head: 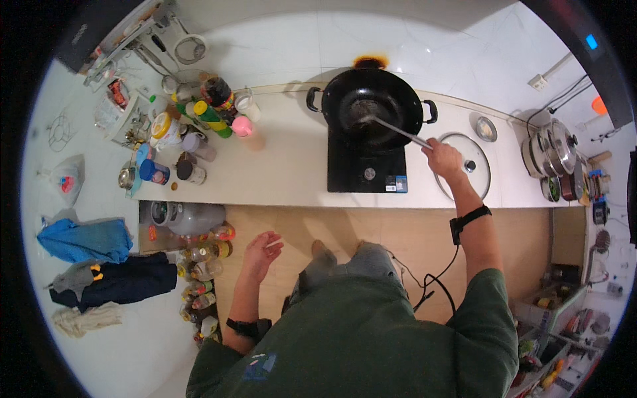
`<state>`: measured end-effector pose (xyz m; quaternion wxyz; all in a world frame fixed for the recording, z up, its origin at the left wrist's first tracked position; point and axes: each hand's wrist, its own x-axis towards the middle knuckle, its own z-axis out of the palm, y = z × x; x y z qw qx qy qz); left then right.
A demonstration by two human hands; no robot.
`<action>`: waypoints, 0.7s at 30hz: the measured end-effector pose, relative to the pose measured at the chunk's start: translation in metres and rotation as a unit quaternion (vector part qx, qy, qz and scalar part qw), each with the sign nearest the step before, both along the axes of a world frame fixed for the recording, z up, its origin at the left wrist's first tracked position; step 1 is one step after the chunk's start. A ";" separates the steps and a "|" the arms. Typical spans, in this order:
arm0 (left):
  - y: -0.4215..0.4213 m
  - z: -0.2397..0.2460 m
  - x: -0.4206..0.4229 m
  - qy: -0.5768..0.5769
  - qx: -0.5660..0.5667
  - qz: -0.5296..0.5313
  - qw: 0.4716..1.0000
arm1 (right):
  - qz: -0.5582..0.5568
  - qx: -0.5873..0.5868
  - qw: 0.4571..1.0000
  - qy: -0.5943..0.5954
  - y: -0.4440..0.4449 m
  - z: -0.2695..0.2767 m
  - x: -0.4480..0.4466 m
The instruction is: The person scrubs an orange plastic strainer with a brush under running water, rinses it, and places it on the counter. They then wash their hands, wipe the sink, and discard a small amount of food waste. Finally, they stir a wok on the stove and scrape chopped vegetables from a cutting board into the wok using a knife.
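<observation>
My right hand (444, 158) grips the handle of a long metal cooking utensil (400, 131), perhaps a spatula or ladle. Its head rests low inside a black two-handled wok (343, 94), where a small greyish patch shows on the bottom. The wok sits on a black induction cooktop (348, 171) with a round knob at its front. Beneath my right forearm, a glass lid (477, 184) with a dark knob lies on the counter. My left hand (262, 253) hangs empty in front of the counter, fingers slightly spread, touching nothing.
Bottles and jars crowd the counter's left end, among them a pink-capped bottle (243, 127) and a blue-lidded jar (154, 171). A small metal bowl (485, 129) stands behind the lid. A stacked steamer pot (552, 147) occupies the right end. Cables (432, 278) hang beside my right side.
</observation>
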<state>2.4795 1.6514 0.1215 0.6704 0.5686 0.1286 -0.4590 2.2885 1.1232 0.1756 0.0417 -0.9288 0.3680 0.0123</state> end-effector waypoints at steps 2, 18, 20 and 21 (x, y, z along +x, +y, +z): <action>-0.003 -0.004 0.013 0.002 0.009 -0.007 1.000 | -0.052 0.035 0.997 -0.044 -0.008 0.004 0.001; -0.075 -0.019 -0.004 0.032 -0.060 0.009 0.998 | 0.034 -0.105 0.993 -0.029 -0.021 -0.003 0.001; -0.081 -0.018 -0.008 0.024 -0.061 0.002 0.998 | 0.027 -0.096 0.995 -0.019 -0.020 -0.012 0.001; -0.083 -0.017 -0.010 0.020 -0.062 -0.001 0.998 | 0.027 -0.091 0.995 -0.015 -0.020 -0.014 0.000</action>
